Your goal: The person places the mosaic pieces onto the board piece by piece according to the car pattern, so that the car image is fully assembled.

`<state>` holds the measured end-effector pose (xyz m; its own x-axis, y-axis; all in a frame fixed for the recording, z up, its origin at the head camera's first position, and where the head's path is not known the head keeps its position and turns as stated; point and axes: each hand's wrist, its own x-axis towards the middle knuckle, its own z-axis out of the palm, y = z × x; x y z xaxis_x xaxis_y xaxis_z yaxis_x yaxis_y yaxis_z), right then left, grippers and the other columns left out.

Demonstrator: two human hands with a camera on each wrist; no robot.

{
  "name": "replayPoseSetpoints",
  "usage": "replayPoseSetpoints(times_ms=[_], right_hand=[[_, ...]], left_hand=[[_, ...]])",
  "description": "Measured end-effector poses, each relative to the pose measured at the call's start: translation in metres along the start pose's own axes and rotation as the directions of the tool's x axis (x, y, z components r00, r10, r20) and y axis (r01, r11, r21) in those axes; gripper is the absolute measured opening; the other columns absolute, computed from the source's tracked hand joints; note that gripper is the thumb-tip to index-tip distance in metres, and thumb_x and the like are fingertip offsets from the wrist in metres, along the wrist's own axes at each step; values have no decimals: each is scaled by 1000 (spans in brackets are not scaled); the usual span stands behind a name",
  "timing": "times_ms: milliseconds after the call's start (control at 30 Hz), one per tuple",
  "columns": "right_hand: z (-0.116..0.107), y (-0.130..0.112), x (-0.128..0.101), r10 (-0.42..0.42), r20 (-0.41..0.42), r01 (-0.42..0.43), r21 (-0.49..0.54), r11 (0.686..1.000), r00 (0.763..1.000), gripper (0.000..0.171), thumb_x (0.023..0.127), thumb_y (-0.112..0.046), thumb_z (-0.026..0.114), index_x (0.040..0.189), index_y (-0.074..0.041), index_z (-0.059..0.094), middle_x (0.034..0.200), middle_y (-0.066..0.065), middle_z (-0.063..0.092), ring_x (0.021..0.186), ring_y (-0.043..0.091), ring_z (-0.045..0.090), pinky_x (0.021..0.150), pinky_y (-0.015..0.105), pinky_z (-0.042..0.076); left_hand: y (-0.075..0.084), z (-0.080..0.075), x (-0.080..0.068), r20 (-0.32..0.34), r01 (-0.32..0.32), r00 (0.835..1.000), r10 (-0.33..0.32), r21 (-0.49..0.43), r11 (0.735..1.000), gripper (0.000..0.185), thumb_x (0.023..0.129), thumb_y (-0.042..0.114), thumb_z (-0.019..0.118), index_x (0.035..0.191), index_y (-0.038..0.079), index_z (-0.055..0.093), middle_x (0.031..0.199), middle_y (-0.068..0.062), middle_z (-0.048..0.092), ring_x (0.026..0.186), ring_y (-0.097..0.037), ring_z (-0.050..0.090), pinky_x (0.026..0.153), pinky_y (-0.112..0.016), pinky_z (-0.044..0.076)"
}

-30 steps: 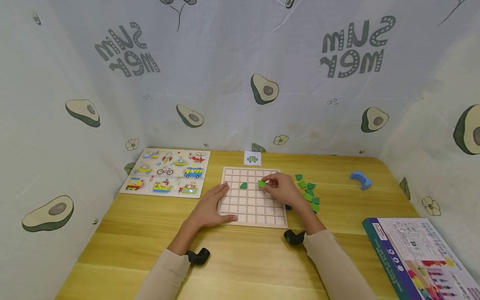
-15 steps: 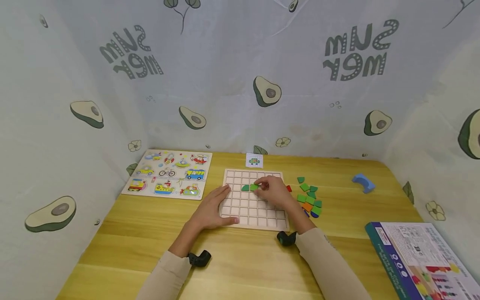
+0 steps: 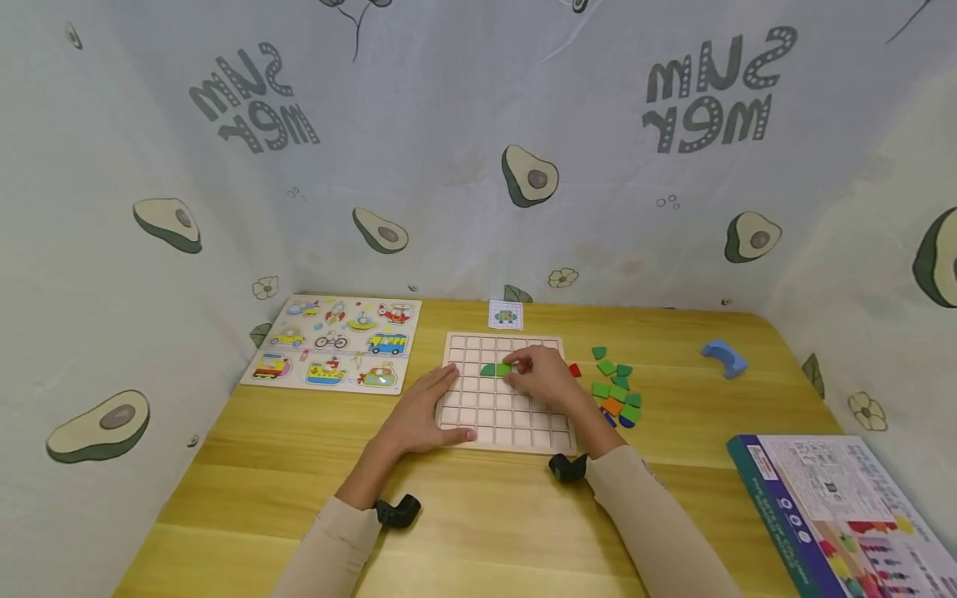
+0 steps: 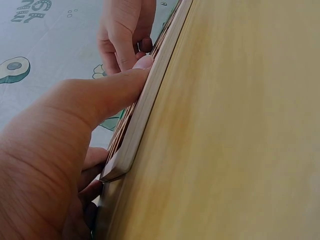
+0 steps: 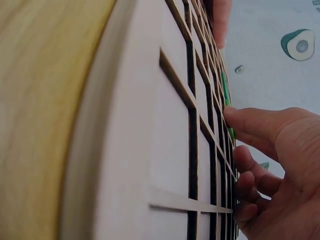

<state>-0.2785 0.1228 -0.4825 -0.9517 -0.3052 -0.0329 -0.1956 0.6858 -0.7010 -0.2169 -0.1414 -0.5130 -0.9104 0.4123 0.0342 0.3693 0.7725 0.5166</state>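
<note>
Right hand [image 3: 544, 378]: grip pinched on a green tile [image 3: 504, 369], fingertips setting it into a cell of the grid board [image 3: 493, 419], second row from the far edge, just beside a second green piece [image 3: 488, 370] already seated there. Left hand [image 3: 423, 414]: fingers straight, resting flat on the board's left edge, thumb along the near rim; it grasps nothing. The board lies flat on the wooden surface [image 3: 478, 515]. A loose pile of tiles [image 3: 615, 392], mostly green, lies just right of the board. A vehicle puzzle [image 3: 335, 344] lies to the left, and a box [image 3: 845, 511] lies at the near right.
</note>
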Motion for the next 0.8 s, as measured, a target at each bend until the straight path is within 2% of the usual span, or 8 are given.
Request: replayPoseSetpoints(times_ms=[367, 600, 800], right_hand=[[-10, 5, -7, -18, -16, 19, 26, 999, 1000, 29, 92, -18, 77, 119, -7, 75, 92, 6, 61, 80, 19, 50, 71, 31, 41], [-22, 17, -19, -20, -65, 21, 17, 1000, 998, 26, 94, -20, 75, 118, -8, 76, 91, 5, 63, 77, 19, 52, 71, 32, 44], [-36, 30, -30, -19, -109, 22, 25, 999, 994, 28, 96, -18, 74, 119, -3, 74, 91, 8, 62, 74, 20, 49, 66, 32, 42]], left_hand=[[4, 1, 0, -20, -10, 1000, 10, -10, 1000, 110, 77, 69, 75, 162, 12, 34, 171, -1, 28, 158, -28, 26, 127, -51, 27], [3, 1, -2, -24, -16, 1000, 16, -14, 1000, 110, 77, 68, 75, 162, 10, 34, 170, -4, 29, 157, -30, 27, 127, -52, 27], [2, 0, -4, -32, -26, 999, 26, -12, 1000, 111, 77, 68, 75, 162, 9, 34, 170, -4, 29, 157, -30, 27, 127, -52, 27]])
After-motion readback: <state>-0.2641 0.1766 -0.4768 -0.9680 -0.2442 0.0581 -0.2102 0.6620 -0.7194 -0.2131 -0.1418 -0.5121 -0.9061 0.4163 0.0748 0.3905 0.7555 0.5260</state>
